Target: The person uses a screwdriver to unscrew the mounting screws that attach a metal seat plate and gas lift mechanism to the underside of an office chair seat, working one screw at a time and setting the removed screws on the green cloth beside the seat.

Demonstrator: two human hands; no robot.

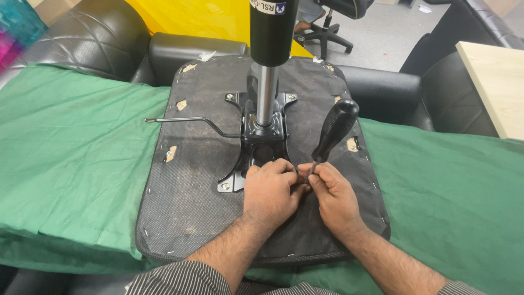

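An upturned office chair seat (pixel 185 186) lies on a green cloth (pixel 71 147), its black underside up. A black metal mounting plate (pixel 262 139) is bolted to it, with a chrome gas cylinder (pixel 267 60) standing up from its middle. My left hand (pixel 270 188) rests on the plate's near right corner, fingers curled there. My right hand (pixel 333 191) touches the left one and grips the shaft of a screwdriver (pixel 334 131) with a black handle, tilted up and to the right. Its tip is hidden by my fingers.
A thin metal lever (pixel 188 121) sticks out left from the plate. Black leather seating (pixel 93 43) lies behind the cloth. A light wooden table top (pixel 494 82) is at the right. An office chair base (pixel 325 33) stands on the grey floor beyond.
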